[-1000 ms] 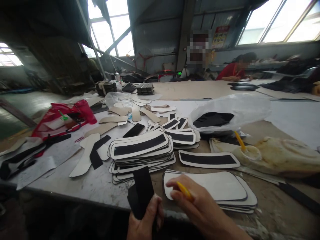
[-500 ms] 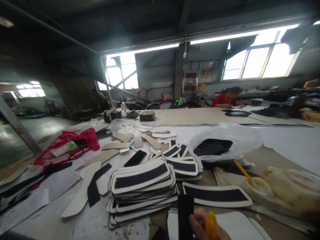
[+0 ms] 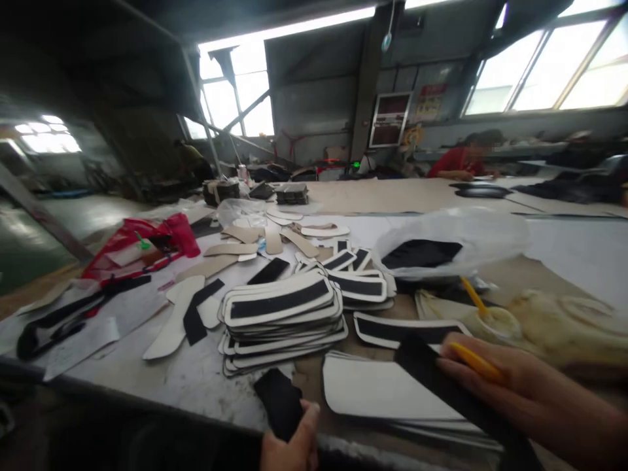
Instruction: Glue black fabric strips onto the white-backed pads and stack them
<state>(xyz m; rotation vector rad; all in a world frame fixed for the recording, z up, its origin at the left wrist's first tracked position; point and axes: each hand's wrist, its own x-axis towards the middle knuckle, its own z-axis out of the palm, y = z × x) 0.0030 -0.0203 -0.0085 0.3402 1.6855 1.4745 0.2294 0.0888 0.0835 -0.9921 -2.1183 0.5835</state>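
Observation:
At the table's front edge my left hand (image 3: 293, 443) pinches a small black piece (image 3: 279, 400). My right hand (image 3: 515, 386) grips a long black strip (image 3: 456, 392) together with a yellow-handled tool (image 3: 477, 364), above a stack of plain white curved panels (image 3: 377, 387). Left of that stack rises a tall pile of white panels with black centres (image 3: 279, 302). Just beyond the black strip lies a single white panel with a black centre (image 3: 380, 330).
A pot (image 3: 500, 325) with a yellow stick stands at right. Behind it sits a clear plastic bag (image 3: 490, 242) with black pieces. A red bag (image 3: 184, 234) is at left, near loose beige pieces (image 3: 213, 266). A person in red (image 3: 451, 162) sits at the far table.
The view has tilted down. My left hand has come into view with the small black piece. My right hand and its strip now show further right, the strip slanted instead of upright.

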